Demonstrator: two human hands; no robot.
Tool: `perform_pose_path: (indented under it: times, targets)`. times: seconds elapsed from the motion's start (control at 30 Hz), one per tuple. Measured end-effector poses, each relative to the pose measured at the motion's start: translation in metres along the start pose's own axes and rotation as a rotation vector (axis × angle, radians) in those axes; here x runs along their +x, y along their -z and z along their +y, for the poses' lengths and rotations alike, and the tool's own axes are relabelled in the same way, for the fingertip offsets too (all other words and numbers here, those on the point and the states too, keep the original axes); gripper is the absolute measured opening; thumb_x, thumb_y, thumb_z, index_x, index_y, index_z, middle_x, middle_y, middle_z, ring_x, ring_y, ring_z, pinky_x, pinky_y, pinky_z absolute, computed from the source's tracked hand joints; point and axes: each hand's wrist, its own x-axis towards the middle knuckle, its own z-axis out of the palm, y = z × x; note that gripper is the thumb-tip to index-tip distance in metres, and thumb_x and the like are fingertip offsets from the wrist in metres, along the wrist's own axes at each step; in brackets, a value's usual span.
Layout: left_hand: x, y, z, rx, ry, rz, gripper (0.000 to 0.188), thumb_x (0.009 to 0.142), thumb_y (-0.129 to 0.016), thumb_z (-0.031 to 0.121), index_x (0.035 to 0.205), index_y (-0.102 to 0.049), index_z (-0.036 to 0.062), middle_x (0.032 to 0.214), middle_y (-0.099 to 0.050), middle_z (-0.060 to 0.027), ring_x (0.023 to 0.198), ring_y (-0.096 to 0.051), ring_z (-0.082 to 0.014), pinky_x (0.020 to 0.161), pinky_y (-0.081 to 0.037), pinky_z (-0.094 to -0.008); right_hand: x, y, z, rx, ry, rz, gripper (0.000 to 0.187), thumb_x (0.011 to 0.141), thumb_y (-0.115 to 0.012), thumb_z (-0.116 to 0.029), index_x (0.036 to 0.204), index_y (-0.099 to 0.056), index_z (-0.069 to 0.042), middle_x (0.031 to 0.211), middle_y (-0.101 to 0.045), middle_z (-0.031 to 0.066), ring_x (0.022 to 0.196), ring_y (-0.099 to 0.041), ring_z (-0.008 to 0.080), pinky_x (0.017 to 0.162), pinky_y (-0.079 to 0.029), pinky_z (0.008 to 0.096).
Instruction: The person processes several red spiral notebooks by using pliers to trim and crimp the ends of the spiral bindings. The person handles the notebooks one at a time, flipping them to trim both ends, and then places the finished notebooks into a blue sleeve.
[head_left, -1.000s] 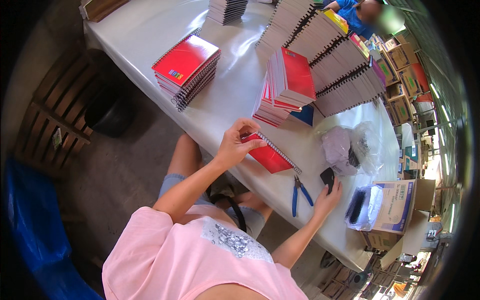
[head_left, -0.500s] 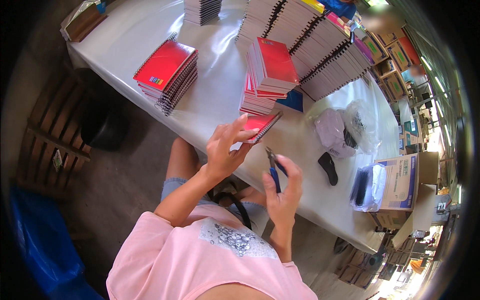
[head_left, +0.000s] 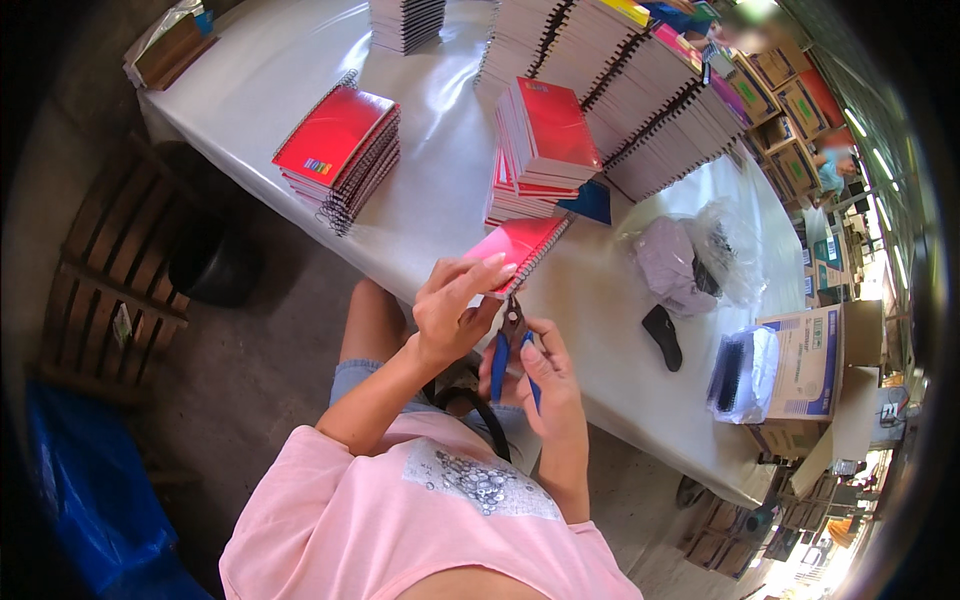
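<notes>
My left hand (head_left: 455, 308) grips a red spiral notebook (head_left: 522, 243) near the table's front edge, its coil binding along the right side. In my right hand (head_left: 550, 378) is a pair of blue-handled pliers or cutters (head_left: 513, 335), handles spread apart. Their jaws are at the near end of the notebook's coil; whether the wire is between them I cannot tell. Beyond the held notebook stands a stack of red books (head_left: 552, 130), with no coil showing on the visible sides. To the left sits a stack of red spiral notebooks (head_left: 340, 135).
Tall stacks of black-coil-bound books (head_left: 640, 100) stand at the back. On the right lie a clear plastic bag (head_left: 725, 255), a black curved object (head_left: 661, 337) and a cardboard box (head_left: 803, 365) beside wrapped dark coils (head_left: 738, 375). A blue sheet (head_left: 90, 490) is at lower left.
My right hand has brought the pliers up and left to the notebook's coil, and their handles now spread wider. The notebook has turned so more of its red cover shows.
</notes>
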Motion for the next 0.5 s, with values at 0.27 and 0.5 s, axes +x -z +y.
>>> perform_pose_path:
  times: [0.27,0.5]
  targets:
    - [0.026,0.021,0.011,-0.502,0.848,0.313,0.057,0.087,-0.061,0.001,0.136,-0.031,0.0021,0.095,-0.062,-0.0089,0.084,-0.060,-0.0104,0.071,-0.050,-0.0240,-0.020,0.077,0.004,-1.737,0.027,0.690,0.045,0.090,-0.056,-0.028,0.129,-0.047,-0.009,0.126,-0.049,0.0172,0.111,-0.049,0.0357,0.095,-0.038,0.0393]
    - [0.048,0.052,0.027,-0.902,0.985,0.526,0.037,0.092,-0.052,0.003,0.127,-0.040,0.0017,0.103,-0.062,-0.0145,0.087,-0.060,-0.0142,0.079,-0.050,-0.0271,0.050,0.002,0.001,-0.477,0.575,0.193,0.047,0.089,-0.059,-0.013,0.131,-0.042,-0.003,0.130,-0.047,0.0130,0.114,-0.049,0.0218,0.096,-0.038,0.0343]
